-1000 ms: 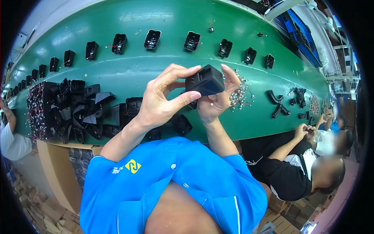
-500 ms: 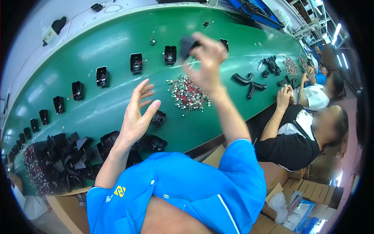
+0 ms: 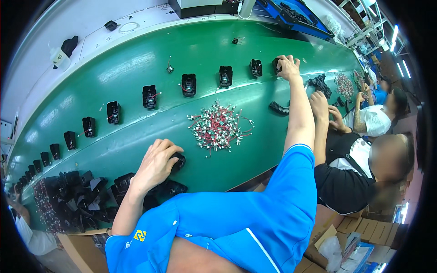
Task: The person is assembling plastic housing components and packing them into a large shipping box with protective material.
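My left hand [image 3: 159, 160] is closed over a black plastic housing [image 3: 179, 162] near the table's front edge; the fingers hide part of it. Farther off, my right arm reaches out to the right. The fingers of my right hand [image 3: 288, 67] are curled round another black housing [image 3: 276, 64] at the right end of a long row, where it rests on the green table. Beside it stands an open-topped housing [image 3: 256, 68]. Between my arms lies a heap of small parts with red wires [image 3: 218, 127].
At the front left is a pile of black housings [image 3: 79, 195]. Black curved parts [image 3: 278, 108] lie beyond my right forearm. A co-worker in black [image 3: 341, 182] sits close on my right, hands at the table. A blue tray [image 3: 296, 20] stands at the back.
My right hand has carried a dark housing rightward to the row's end. My left hand, open and raised before, has come down and closed on a housing. The view has shifted slightly.
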`<state>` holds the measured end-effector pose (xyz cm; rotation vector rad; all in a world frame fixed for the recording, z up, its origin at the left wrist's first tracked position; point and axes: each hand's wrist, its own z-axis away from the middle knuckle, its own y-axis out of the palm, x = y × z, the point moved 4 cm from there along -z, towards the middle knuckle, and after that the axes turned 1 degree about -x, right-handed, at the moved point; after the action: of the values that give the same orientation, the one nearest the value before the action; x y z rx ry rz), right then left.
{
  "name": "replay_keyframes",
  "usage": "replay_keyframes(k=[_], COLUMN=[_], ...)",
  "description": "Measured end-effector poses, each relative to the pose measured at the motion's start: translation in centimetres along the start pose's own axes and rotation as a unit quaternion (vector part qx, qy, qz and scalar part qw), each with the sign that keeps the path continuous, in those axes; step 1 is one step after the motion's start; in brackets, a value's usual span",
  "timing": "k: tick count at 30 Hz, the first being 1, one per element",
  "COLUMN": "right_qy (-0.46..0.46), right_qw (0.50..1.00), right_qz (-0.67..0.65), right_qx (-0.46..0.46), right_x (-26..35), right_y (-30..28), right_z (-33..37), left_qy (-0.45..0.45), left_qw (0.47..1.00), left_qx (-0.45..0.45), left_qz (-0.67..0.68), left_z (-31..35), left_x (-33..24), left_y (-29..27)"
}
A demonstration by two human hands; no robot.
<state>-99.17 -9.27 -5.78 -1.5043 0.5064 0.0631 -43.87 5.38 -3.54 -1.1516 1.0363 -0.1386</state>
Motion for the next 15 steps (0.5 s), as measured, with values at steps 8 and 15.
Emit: replay_keyframes(k=[8, 15], right_qy=[-0.007, -0.122], right_qw=[1.0, 0.922], right_qz=[0.019, -0.368], right_qx=[0.003, 0.019], right_x=[2.2, 21.0], right_y=[-4.6, -12.5], right_z=[-1.3, -3.1], left_qy=[-0.016, -0.164], left_qw=[0.998, 0.85], left_qx=[-0.017, -0.171], left_qz=[-0.065, 0.471], left_z=[0.2, 1.0], left_x=[2.0, 3.2], left_y=[0.4, -1.7])
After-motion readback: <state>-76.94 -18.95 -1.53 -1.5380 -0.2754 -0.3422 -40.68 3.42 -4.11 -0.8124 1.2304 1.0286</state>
